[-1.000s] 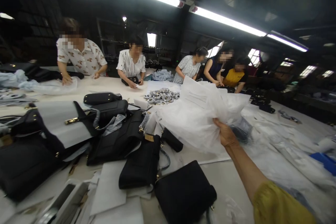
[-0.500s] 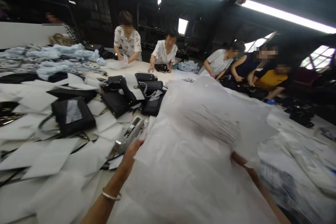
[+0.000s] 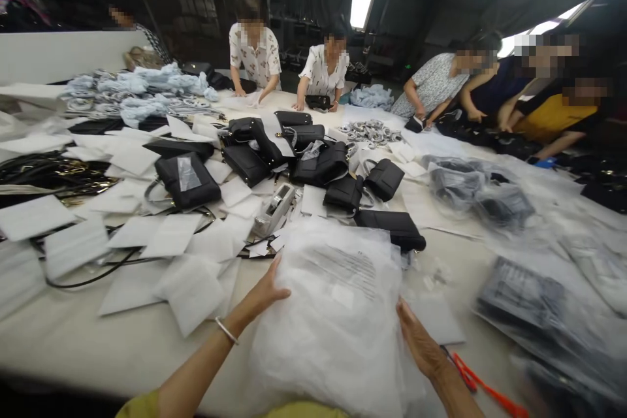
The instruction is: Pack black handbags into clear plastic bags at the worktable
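Observation:
A stack of translucent white plastic bags (image 3: 337, 313) with printed text lies on the table right in front of me. My left hand (image 3: 264, 294) rests on its left edge, fingers stretched flat; a bangle sits on that wrist. My right hand (image 3: 416, 336) lies flat against the stack's right edge, fingers extended. Neither hand grips anything.
Black handbags (image 3: 313, 166) and white foam sheets (image 3: 166, 235) cover the table (image 3: 98, 346) beyond. A tape dispenser (image 3: 274, 209) stands near the stack. Red scissors (image 3: 482, 388) lie at my right. Bagged dark items (image 3: 514, 284) fill the right side. Several people work at the far edge.
The bag stack, held up in the air before, has come down flat onto the table. Both hands now rest open along its sides, and my view has tilted downward.

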Demonstrator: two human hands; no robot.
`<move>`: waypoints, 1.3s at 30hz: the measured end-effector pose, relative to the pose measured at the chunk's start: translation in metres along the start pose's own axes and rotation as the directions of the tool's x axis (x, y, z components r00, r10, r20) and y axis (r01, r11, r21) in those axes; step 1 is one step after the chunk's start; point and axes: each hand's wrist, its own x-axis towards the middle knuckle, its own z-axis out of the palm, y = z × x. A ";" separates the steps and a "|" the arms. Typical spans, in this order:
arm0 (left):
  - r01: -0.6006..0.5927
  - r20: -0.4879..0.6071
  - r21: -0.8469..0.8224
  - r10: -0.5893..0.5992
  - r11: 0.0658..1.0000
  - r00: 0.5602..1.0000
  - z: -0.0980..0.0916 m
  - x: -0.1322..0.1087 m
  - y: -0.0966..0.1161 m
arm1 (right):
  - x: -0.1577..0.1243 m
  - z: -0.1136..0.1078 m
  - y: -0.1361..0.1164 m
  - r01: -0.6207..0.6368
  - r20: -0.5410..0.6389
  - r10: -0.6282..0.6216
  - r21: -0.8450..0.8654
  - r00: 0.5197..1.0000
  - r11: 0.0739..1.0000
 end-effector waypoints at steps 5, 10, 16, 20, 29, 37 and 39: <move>-0.057 -0.162 0.066 0.067 0.996 0.985 0.021 -0.007 -0.008 | 0.004 -0.004 -0.001 0.016 -0.077 -0.045 -0.337 0.996 0.941; -0.155 -0.226 0.348 0.243 0.924 0.943 0.041 -0.032 -0.021 | 0.020 -0.004 0.009 -0.078 -0.093 0.048 -0.350 0.995 0.933; -0.079 -0.285 0.655 0.342 0.751 0.896 0.067 -0.075 -0.041 | 0.018 0.006 -0.010 -0.166 -0.092 0.145 -0.293 0.985 0.941; -0.022 -0.387 0.581 0.301 0.813 0.872 0.067 -0.083 -0.042 | 0.012 0.015 -0.037 -0.108 0.113 0.151 -0.322 0.982 0.940; 0.179 -0.379 0.119 -0.122 0.977 0.917 0.012 -0.059 -0.027 | 0.029 0.015 -0.035 -0.109 0.137 0.207 -0.516 0.969 0.849; -0.088 -0.337 0.318 0.199 0.944 0.920 -0.017 -0.020 -0.016 | 0.022 0.046 -0.074 0.485 0.187 -0.725 -0.845 0.663 0.226; -0.095 -0.303 0.319 0.196 0.943 0.933 -0.017 -0.012 -0.016 | 0.024 0.075 -0.090 0.630 0.483 -0.729 -0.771 0.485 -0.092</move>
